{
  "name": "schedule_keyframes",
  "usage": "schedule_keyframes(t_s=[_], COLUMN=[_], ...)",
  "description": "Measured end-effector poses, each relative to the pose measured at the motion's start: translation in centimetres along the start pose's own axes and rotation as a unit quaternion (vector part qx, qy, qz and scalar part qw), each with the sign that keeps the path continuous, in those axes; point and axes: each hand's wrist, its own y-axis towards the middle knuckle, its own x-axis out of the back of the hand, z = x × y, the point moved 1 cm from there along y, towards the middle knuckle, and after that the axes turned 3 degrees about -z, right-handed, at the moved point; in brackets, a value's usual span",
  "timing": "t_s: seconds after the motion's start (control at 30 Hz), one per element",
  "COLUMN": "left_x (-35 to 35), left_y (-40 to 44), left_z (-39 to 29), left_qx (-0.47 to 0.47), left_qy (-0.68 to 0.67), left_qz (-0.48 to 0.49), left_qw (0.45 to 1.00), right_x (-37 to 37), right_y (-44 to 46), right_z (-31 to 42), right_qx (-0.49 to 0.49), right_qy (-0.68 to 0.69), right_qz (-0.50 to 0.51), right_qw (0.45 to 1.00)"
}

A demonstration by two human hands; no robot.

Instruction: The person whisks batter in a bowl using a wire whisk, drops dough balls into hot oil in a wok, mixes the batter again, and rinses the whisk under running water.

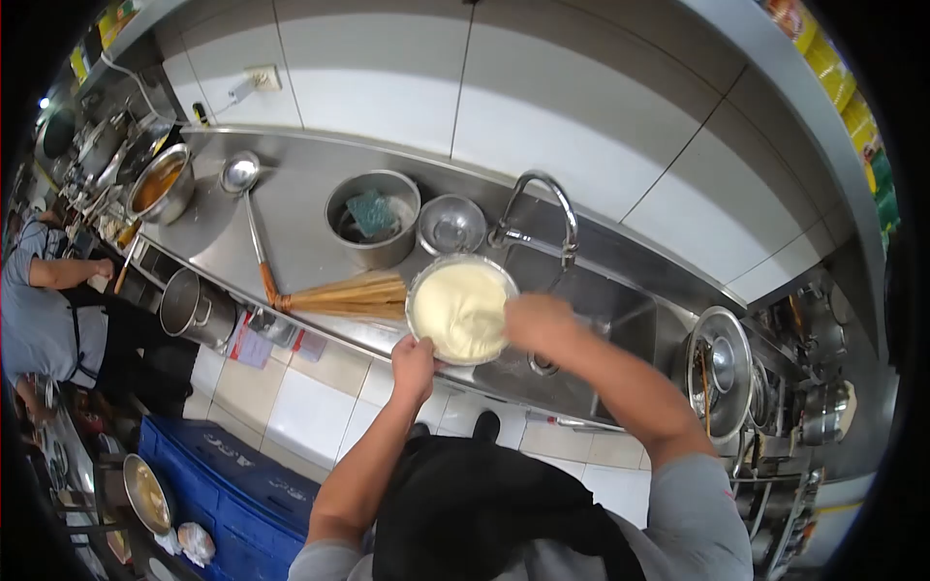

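Note:
A metal bowl of pale yellow, creamy batter sits at the counter's front edge, by the sink. My left hand is closed on its near-left rim, thumb on top. Over the right side of the bowl, my right hand is a fist, slightly smeared by motion. Whatever it holds is hidden, and swirled ridges show in the batter beside it. Left of the bowl lies a bamboo brush. Behind stand a small empty metal bowl and a deep pot with a green scouring pad.
A curved faucet rises over the sink. A ladle and a bowl of orange-brown liquid are on the left counter. Large metal bowls are stacked at right. A co-worker stands at far left, near a blue chest.

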Motion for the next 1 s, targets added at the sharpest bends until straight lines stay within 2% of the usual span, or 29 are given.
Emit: schedule_keyframes(t_s=[0.03,0.1,0.17,0.2,0.23,0.3,0.33,0.4,0.43,0.5,0.57,0.63,0.67,0.7,0.77,0.9,0.93,0.97,1.0], left_x=[-0.2,-0.5,-0.3,0.1,0.2,-0.1,-0.1,0.0,0.0,-0.2,-0.1,0.0,-0.3,-0.3,-0.1,-0.5,-0.6,-0.6,-0.3], left_y=[0.2,0.7,1.0,0.7,0.9,2.0,2.0,0.9,0.9,1.4,0.6,0.7,0.7,0.8,0.8,1.7,1.1,0.2,0.8], left_z=[0.0,-0.4,0.3,1.2,1.5,0.5,0.4,1.5,1.3,-0.3,-0.2,0.8,0.4,-0.1,0.7,-0.3,-1.0,-0.7,0.2], left_qx=[-0.009,-0.026,-0.014,-0.002,0.005,-0.005,-0.008,0.004,0.009,-0.002,-0.006,-0.025,-0.013,-0.001,0.003,-0.015,-0.014,-0.003,-0.012], left_qy=[-0.019,-0.048,-0.059,-0.061,-0.055,-0.064,-0.079,-0.091,-0.081,-0.084,-0.067,-0.087,-0.09,-0.093,-0.094,-0.124,-0.13,-0.131,-0.12], left_qz=[-0.003,-0.012,-0.01,-0.016,-0.007,-0.003,0.007,0.017,0.011,-0.004,0.003,0.002,-0.009,-0.02,-0.014,-0.018,-0.016,-0.012,-0.004], left_qw=[1.0,0.998,0.998,0.998,0.998,0.998,0.997,0.996,0.997,0.996,0.998,0.996,0.996,0.995,0.995,0.992,0.991,0.991,0.993], right_x=[0.2,-0.8,0.5,1.5,-0.2,-0.9,0.8,3.4,2.6,1.4,2.0,2.9,1.5,1.6,1.5,0.8,2.1,1.7,1.3], right_y=[1.0,1.0,0.0,1.2,3.8,1.9,2.0,1.4,0.9,0.9,0.9,2.7,2.2,3.2,2.7,2.4,1.9,2.1,2.9], right_z=[-0.6,0.5,1.8,1.4,-0.5,2.0,2.4,2.8,2.9,3.3,3.4,1.8,2.0,1.3,1.2,1.6,2.1,1.5,0.5], right_qx=[-0.023,-0.015,0.053,-0.02,-0.041,-0.002,0.003,0.017,0.018,0.023,0.051,-0.021,0.002,0.009,0.034,0.03,0.048,0.044,-0.005], right_qy=[0.032,-0.028,-0.048,0.008,0.003,-0.126,-0.132,-0.022,-0.024,-0.142,-0.14,-0.074,-0.137,-0.142,-0.059,-0.133,-0.088,-0.084,-0.065], right_qz=[-0.023,-0.024,0.02,0.037,0.021,-0.019,-0.017,0.054,0.057,0.015,0.048,0.038,0.009,0.004,0.055,0.028,0.057,0.065,0.042], right_qw=[0.999,0.999,0.997,0.999,0.999,0.992,0.991,0.998,0.998,0.989,0.988,0.996,0.991,0.99,0.996,0.99,0.993,0.993,0.997])
